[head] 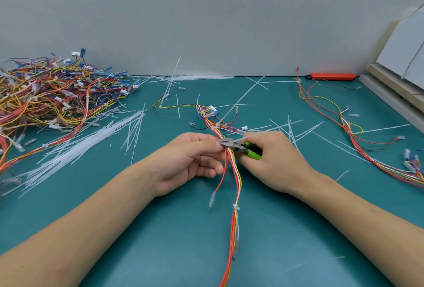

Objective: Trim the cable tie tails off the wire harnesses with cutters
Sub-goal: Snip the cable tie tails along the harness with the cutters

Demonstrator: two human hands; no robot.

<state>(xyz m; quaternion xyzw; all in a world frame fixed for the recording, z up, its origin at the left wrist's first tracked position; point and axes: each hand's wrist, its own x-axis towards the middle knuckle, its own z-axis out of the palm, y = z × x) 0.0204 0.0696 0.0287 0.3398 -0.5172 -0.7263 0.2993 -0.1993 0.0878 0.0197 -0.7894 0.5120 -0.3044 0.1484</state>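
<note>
The mat (160, 229) is teal. The harness (235, 179) at centre runs red, orange, yellow and white; the cutters (243, 148) have bright green handles and grey metal. At ten o'clock, a pile (50, 94) mixes red, yellow, blue. Cut tie tails (75, 147) are translucent white. At one o'clock lies an orange-red tool (332, 76).

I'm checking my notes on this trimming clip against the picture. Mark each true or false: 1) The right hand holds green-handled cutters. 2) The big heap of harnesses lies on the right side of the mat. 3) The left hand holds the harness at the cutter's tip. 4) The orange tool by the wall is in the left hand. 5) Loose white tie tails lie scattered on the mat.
1) True: the right hand grips the cutters.
2) False: the heap lies at the left.
3) True: the left hand pinches the harness there.
4) False: the orange tool lies untouched by the wall.
5) True: tie tails lie on the mat.
</note>
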